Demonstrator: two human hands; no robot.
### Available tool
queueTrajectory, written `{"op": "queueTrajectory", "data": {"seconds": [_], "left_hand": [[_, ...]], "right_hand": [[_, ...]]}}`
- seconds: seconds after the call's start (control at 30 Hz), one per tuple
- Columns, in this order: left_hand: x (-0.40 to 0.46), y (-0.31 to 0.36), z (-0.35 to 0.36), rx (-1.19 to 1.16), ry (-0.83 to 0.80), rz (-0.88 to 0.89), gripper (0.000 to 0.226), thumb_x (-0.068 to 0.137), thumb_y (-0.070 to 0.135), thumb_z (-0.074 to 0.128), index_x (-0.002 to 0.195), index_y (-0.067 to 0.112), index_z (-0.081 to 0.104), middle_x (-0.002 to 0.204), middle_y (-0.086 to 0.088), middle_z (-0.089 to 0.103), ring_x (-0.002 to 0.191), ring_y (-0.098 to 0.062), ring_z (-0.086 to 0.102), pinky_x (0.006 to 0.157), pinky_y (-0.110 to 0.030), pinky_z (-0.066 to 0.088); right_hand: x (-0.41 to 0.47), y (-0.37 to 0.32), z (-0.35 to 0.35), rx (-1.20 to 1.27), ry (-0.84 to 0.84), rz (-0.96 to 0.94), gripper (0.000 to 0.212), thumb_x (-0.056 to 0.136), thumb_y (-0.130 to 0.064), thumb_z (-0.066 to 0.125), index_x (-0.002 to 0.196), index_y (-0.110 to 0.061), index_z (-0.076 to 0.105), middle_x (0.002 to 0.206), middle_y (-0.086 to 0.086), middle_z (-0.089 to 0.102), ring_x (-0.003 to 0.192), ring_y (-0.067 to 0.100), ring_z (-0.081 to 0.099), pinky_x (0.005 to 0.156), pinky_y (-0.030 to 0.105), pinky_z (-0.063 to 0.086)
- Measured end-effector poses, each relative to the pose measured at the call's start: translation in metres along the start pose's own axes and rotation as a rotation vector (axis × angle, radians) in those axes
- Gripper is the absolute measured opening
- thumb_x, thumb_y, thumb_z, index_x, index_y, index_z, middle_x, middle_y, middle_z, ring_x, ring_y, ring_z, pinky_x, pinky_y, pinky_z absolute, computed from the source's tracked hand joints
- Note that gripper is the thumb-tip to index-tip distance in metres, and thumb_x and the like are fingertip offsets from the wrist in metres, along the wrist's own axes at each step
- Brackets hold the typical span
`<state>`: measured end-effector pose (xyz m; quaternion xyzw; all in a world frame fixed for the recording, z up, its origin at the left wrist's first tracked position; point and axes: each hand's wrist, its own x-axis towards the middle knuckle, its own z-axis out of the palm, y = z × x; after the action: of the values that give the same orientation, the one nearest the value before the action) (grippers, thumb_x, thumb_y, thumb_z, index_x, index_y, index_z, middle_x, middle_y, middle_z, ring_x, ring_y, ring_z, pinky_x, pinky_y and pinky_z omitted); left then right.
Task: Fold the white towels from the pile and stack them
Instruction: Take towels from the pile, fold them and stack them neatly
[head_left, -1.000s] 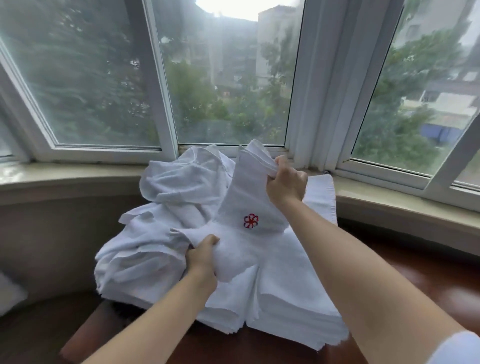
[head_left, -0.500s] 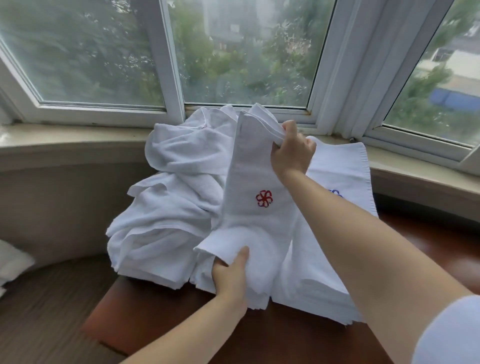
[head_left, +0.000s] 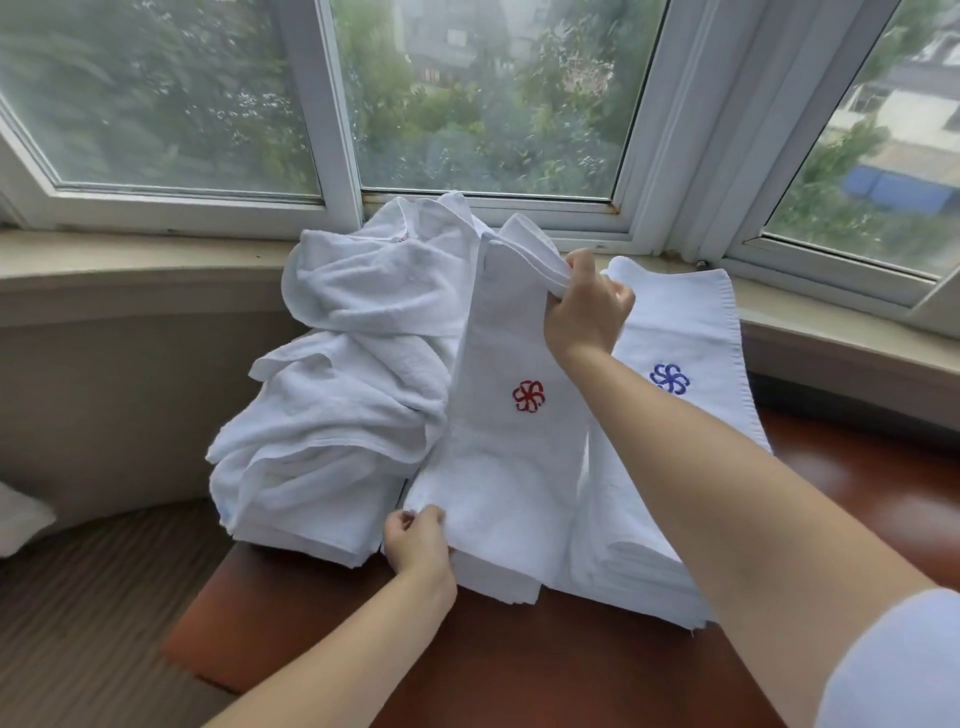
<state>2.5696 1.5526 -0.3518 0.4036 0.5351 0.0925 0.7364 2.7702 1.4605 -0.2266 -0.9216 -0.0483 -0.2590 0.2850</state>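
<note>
A folded white towel with a red flower emblem (head_left: 511, 441) stretches lengthwise between my hands. My right hand (head_left: 584, 309) grips its far end, raised above the table. My left hand (head_left: 415, 540) pinches its near left corner. It hangs over a stack of folded white towels (head_left: 680, 332) whose top one bears a blue flower emblem. A crumpled pile of white towels (head_left: 353, 374) lies to the left, touching the held towel.
The towels rest on a reddish-brown wooden table (head_left: 519, 665). A beige window sill (head_left: 130, 260) and white window frames run behind. Wooden floor (head_left: 93, 597) lies at the lower left, with a white object (head_left: 21, 519) at the left edge.
My left hand has drawn the towel's near end toward me and lower, pulling the towel out longer. The blue-emblem towel on the stack has come into sight.
</note>
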Motion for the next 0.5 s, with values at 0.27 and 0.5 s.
{"op": "queueTrajectory", "data": {"seconds": [0.27,0.5], "left_hand": [[0.000,0.023,0.009,0.570,0.213,0.723,0.051,0.072,-0.002,0.066,0.118,0.009,0.050,0.126,-0.016,0.042,0.111,-0.032,0.040,0.085,-0.036,0.034],[0.014,0.142,0.084,0.543,-0.218,1.075,0.021,0.077,-0.007,0.052,0.083,0.013,0.055,0.083,-0.001,0.056,0.075,-0.018,0.050,0.070,-0.024,0.040]], "right_hand": [[0.000,0.010,0.007,-0.160,-0.407,0.047,0.025,0.084,-0.008,0.047,0.106,-0.020,0.049,0.084,-0.002,0.052,0.094,0.026,0.057,0.106,0.042,0.019],[-0.019,0.035,-0.007,-0.392,-0.768,-0.317,0.017,0.080,-0.011,0.046,0.087,-0.025,0.047,0.090,-0.004,0.053,0.091,0.026,0.046,0.082,0.027,0.035]]}}
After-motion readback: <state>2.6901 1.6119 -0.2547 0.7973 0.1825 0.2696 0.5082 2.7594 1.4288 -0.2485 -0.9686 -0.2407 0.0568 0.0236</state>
